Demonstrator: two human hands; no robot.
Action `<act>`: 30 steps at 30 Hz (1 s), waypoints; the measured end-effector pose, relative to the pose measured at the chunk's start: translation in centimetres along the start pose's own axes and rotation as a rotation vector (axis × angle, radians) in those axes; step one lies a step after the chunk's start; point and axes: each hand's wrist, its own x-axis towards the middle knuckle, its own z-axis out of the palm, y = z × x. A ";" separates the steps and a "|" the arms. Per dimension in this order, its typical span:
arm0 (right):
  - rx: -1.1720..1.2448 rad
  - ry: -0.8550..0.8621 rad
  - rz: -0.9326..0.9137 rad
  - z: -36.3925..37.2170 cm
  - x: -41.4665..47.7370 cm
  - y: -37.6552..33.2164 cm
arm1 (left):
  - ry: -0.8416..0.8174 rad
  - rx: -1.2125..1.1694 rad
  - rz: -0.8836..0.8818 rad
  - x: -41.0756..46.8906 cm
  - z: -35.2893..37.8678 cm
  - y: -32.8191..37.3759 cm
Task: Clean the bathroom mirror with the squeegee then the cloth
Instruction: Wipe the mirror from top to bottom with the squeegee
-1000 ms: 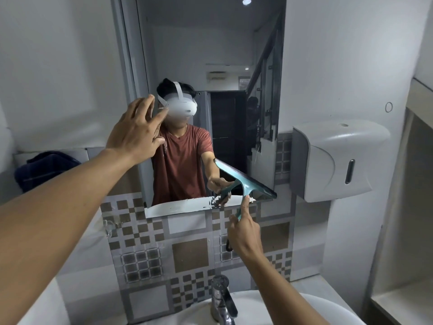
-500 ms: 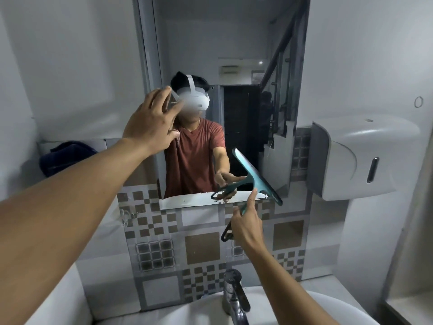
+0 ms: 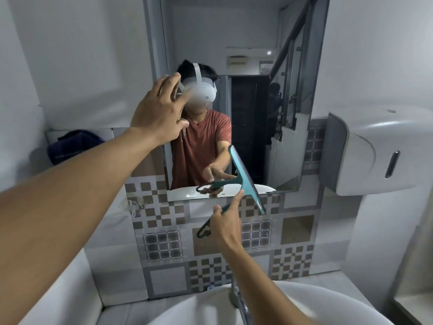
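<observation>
The wall mirror hangs above a patterned tile band and reflects a person in a red shirt. My right hand grips the handle of a teal squeegee. Its blade stands steeply tilted across the mirror's bottom edge, the lower end over the tiles. My left hand is raised with fingers spread at the mirror's left side and holds nothing. A dark blue cloth lies bunched on the ledge at the left.
A white wall dispenser juts out right of the mirror. Below are the white sink and a chrome tap, partly hidden by my right forearm. A small clear hook sticks to the tiles at the left.
The squeegee blade has turned steeper and dropped past the mirror's bottom edge. My left hand stays at the mirror's left side. The view has shifted left.
</observation>
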 end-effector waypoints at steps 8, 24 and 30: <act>-0.034 -0.119 -0.034 5.7 -2.3 1.3 | 0.000 0.002 0.002 0.0 0.0 -0.2; -0.200 -0.064 -0.115 6.0 -2.4 4.8 | 0.006 -0.005 0.021 -1.9 1.7 -0.1; -0.421 -0.111 -0.137 5.2 -2.8 6.6 | 0.012 -0.013 0.014 -1.8 2.0 -0.1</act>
